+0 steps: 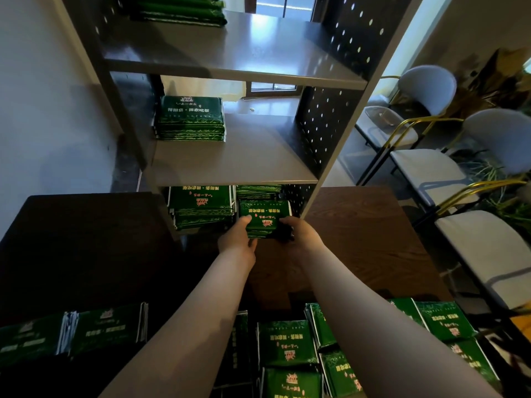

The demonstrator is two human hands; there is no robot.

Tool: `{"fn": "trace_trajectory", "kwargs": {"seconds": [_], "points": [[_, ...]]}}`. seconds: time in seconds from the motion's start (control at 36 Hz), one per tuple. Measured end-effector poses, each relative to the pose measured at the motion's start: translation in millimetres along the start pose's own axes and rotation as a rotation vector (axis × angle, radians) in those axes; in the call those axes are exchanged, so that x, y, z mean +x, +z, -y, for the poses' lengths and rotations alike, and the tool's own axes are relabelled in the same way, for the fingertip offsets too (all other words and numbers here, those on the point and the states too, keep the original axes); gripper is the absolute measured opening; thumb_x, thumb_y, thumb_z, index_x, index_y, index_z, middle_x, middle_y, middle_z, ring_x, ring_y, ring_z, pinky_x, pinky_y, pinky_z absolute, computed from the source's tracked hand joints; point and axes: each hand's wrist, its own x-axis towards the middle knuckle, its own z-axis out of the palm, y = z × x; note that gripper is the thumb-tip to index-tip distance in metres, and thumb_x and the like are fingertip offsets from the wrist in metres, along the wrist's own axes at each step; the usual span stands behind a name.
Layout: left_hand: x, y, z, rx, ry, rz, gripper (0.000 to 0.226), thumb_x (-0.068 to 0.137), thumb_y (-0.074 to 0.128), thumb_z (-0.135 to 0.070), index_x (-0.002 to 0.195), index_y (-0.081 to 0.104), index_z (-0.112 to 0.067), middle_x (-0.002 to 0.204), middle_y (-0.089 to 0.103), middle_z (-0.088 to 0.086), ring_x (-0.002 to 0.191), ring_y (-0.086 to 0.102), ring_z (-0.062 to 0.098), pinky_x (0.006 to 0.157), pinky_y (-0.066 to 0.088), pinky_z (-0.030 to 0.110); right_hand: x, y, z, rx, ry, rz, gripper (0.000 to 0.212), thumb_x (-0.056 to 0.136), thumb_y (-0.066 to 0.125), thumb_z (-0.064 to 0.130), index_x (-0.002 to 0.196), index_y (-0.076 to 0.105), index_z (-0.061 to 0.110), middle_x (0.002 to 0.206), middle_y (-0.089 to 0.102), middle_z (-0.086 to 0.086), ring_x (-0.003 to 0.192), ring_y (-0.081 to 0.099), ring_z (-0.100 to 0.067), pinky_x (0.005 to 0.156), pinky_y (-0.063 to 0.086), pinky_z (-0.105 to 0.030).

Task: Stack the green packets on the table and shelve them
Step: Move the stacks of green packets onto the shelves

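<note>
A stack of green packets (265, 216) sits at the mouth of the lowest shelf bay, held between both hands. My left hand (238, 236) grips its left edge, thumb on top. My right hand (298, 232) grips its right edge. Beside it on the left, inside the same bay, stands another green stack (201, 206), and more packets (258, 191) lie behind. One stack (191, 119) rests on the middle shelf, and another (178, 10) on the top shelf. Several loose packets (287, 344) lie on the dark table (359, 239) near me, with more (69, 334) at the left.
The grey shelf unit (230, 168) with perforated black side panels (319, 127) stands on the table against a white wall. White chairs with gold frames (425, 168) line the right side. Plants (500, 202) sit beyond them.
</note>
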Motion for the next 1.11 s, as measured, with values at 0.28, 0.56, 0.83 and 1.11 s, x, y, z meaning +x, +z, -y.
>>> {"fn": "trace_trajectory", "kwargs": {"seconds": [0.28,0.56,0.83,1.11], "points": [[-1.5,15.3,0.4,-0.085,0.055,-0.057,0.058,0.081,0.08,-0.014,0.135,0.058,-0.016,0.126,0.062,0.01,0.109,0.062,0.025,0.07,0.054,0.031,12.6,9.3,-5.1,-0.033,0.012,-0.122,0.047,0.072,0.083,0.014,0.115,0.065,0.007,0.102,0.073,-0.017,0.089,0.071,-0.035,0.082,0.059,-0.049],[3.8,23.8,-9.4,0.13,-0.022,-0.075,0.048,0.08,0.08,-0.036,0.121,0.066,-0.015,0.119,0.067,0.007,0.105,0.066,0.025,0.082,0.055,0.037,17.2,19.7,-2.0,0.003,0.036,-0.164,0.055,0.072,0.085,0.016,0.122,0.061,0.009,0.103,0.071,-0.017,0.086,0.071,-0.034,0.063,0.061,-0.042],[-2.3,25.8,-13.3,0.139,-0.059,-0.053,0.016,0.086,0.077,-0.026,0.09,0.064,-0.017,0.089,0.063,0.003,0.072,0.058,0.016,0.068,0.049,0.035,28.6,22.7,2.4,-0.027,0.047,-0.177,0.061,0.062,0.089,0.02,0.117,0.065,0.009,0.1,0.072,-0.017,0.085,0.072,-0.036,0.074,0.06,-0.051],[-13.2,-7.4,-25.1,0.231,-0.124,0.064,0.034,0.087,0.076,-0.026,0.11,0.054,-0.015,0.111,0.056,0.012,0.101,0.058,0.025,0.082,0.053,0.036,-5.5,10.3,-16.7,-0.303,0.025,-0.092,0.064,0.075,0.085,0.029,0.127,0.057,0.005,0.115,0.067,-0.015,0.099,0.066,-0.031,0.072,0.057,-0.037]]}}
